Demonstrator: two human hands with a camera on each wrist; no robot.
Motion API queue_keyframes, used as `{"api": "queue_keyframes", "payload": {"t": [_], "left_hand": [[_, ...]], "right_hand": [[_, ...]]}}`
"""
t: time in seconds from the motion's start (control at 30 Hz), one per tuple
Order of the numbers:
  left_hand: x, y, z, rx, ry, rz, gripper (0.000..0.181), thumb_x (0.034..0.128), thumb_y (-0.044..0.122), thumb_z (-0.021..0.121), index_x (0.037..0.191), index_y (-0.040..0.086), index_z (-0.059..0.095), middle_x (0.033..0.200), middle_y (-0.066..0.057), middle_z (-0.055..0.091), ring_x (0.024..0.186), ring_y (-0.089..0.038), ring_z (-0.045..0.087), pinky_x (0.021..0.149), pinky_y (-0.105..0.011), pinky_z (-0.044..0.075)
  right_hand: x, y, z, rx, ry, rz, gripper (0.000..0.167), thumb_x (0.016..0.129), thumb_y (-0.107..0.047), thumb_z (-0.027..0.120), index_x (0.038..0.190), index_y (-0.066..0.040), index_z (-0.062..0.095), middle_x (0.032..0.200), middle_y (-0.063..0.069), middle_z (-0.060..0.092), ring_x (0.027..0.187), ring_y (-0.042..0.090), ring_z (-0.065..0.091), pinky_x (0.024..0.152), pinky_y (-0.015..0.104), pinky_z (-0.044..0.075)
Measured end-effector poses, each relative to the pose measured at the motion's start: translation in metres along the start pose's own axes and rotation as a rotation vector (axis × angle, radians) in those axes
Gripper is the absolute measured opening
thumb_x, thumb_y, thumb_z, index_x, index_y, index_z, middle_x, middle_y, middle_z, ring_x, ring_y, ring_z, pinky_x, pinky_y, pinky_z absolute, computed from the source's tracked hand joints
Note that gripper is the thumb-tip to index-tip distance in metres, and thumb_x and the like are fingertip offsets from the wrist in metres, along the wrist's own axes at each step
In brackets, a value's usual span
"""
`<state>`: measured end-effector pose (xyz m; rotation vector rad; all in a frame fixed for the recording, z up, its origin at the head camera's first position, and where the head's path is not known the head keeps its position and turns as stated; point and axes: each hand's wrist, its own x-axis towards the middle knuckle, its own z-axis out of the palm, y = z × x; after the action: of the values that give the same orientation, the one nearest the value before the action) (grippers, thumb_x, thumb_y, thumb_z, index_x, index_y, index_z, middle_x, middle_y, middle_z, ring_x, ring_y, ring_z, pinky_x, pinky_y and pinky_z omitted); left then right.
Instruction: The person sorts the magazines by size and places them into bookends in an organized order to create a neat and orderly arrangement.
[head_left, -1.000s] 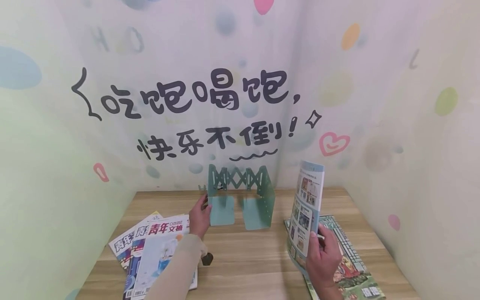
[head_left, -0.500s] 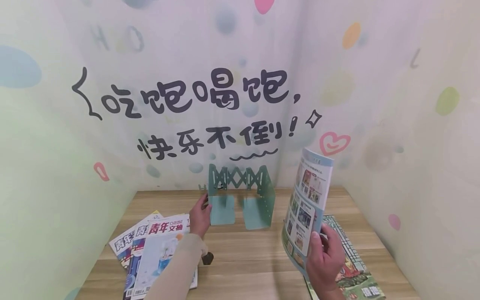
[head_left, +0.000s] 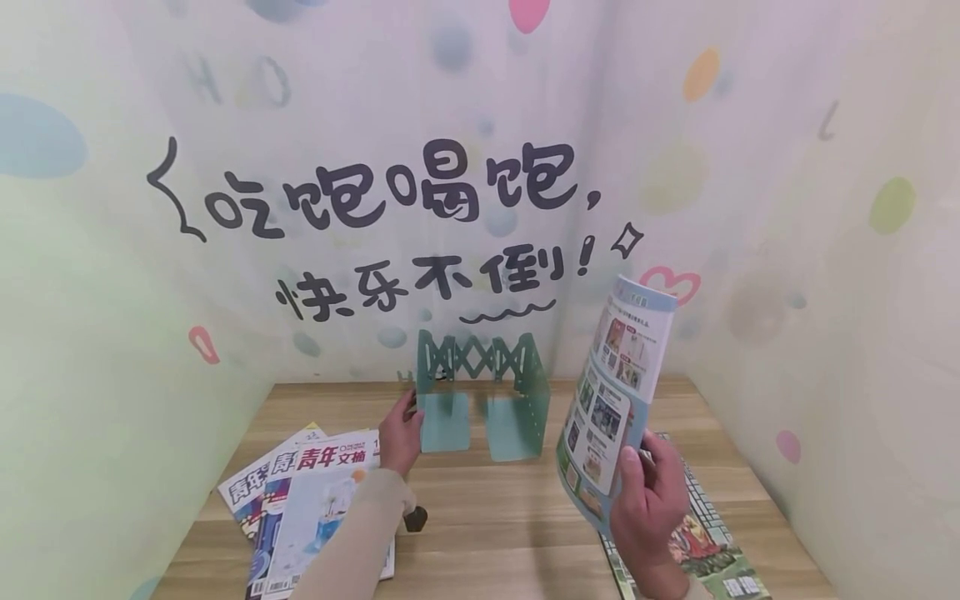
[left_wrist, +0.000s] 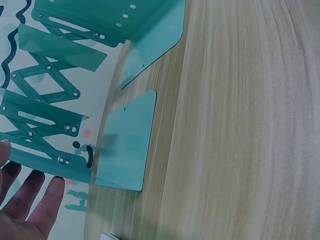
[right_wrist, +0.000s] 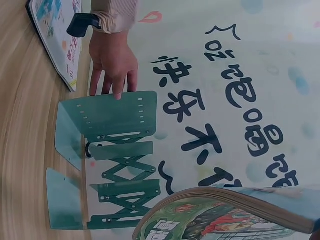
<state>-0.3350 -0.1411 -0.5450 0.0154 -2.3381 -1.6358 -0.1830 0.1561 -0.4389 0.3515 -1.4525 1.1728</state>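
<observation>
A green expandable book stand (head_left: 480,400) with crisscross side links stands at the back of the table. My left hand (head_left: 401,432) holds its left end panel (right_wrist: 117,114), thumb tip at the panel's edge and the other fingers on the outer side. In the left wrist view, the fingers (left_wrist: 39,197) reach to that panel. My right hand (head_left: 651,500) grips a magazine (head_left: 618,392) by its lower right edge, raised and bent, with a back page of small pictures towards me. Its illustrated green cover (right_wrist: 215,220) appears in the right wrist view. Part of the right hand is out of that view.
Several overlapping magazines (head_left: 318,500) lie on the wooden table (head_left: 495,533) at the left. Under the right hand lies another magazine (head_left: 712,542) with a green illustrated cover. A printed wall covering (head_left: 480,108) surrounds the table. A black band device (head_left: 415,518) is on the left wrist.
The held magazine has risen and turned, showing more of its back page and tilting to the right at its top. The left hand and the book stand have stayed in place.
</observation>
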Motion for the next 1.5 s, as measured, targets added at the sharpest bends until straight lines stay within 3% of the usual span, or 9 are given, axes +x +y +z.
{"api": "queue_keyframes", "payload": {"t": [0.1,0.33,0.53,0.83,1.23,1.5], "left_hand": [[0.000,0.000,0.000,0.000,-0.003,-0.011,0.044,0.0991,0.011,0.055,0.143,0.010,0.047,0.138,-0.015,0.053,0.120,-0.031,0.056,0.096,-0.041,0.050],[0.000,0.000,-0.001,0.000,-0.005,-0.003,0.044,0.0994,0.010,0.054,0.143,0.008,0.047,0.139,-0.015,0.053,0.120,-0.032,0.056,0.097,-0.041,0.049],[0.001,-0.002,0.000,0.005,0.003,0.024,0.043,0.0991,0.009,0.054,0.141,0.007,0.048,0.137,-0.016,0.054,0.119,-0.033,0.057,0.097,-0.042,0.049],[0.000,0.000,0.001,0.013,0.007,0.027,0.042,0.0988,0.010,0.055,0.141,0.010,0.049,0.137,-0.016,0.054,0.118,-0.032,0.057,0.095,-0.041,0.051],[0.001,-0.001,0.001,0.019,0.001,0.020,0.042,0.0989,0.010,0.055,0.141,0.009,0.049,0.138,-0.018,0.053,0.118,-0.033,0.057,0.096,-0.042,0.050],[0.002,-0.002,0.000,0.011,-0.003,0.002,0.044,0.0994,0.011,0.054,0.143,0.009,0.047,0.139,-0.016,0.052,0.119,-0.033,0.057,0.096,-0.043,0.050]], "right_hand": [[0.004,-0.001,0.003,0.034,0.007,-0.006,0.024,0.085,0.011,0.050,0.106,0.020,0.058,0.096,0.030,0.061,0.093,0.016,0.068,0.077,0.022,0.055],[0.021,-0.033,0.016,0.123,0.004,-0.028,0.025,0.085,0.014,0.047,0.106,0.023,0.055,0.096,0.033,0.059,0.092,0.017,0.069,0.076,0.022,0.056],[0.024,-0.034,0.022,0.154,-0.031,-0.030,0.025,0.086,0.013,0.046,0.107,0.024,0.054,0.097,0.033,0.058,0.091,0.018,0.068,0.077,0.022,0.056],[0.019,-0.018,0.034,0.158,-0.082,-0.090,0.023,0.085,0.012,0.047,0.103,0.023,0.055,0.091,0.033,0.057,0.087,0.019,0.068,0.075,0.024,0.057],[0.001,0.000,0.036,-0.025,-0.157,-0.110,0.022,0.079,0.016,0.051,0.099,0.019,0.058,0.087,0.027,0.057,0.080,0.024,0.060,0.071,0.015,0.054],[-0.024,0.045,0.037,-0.101,-0.190,-0.106,0.025,0.079,0.009,0.056,0.104,0.012,0.062,0.090,0.021,0.061,0.074,0.025,0.060,0.065,0.015,0.053]]}}
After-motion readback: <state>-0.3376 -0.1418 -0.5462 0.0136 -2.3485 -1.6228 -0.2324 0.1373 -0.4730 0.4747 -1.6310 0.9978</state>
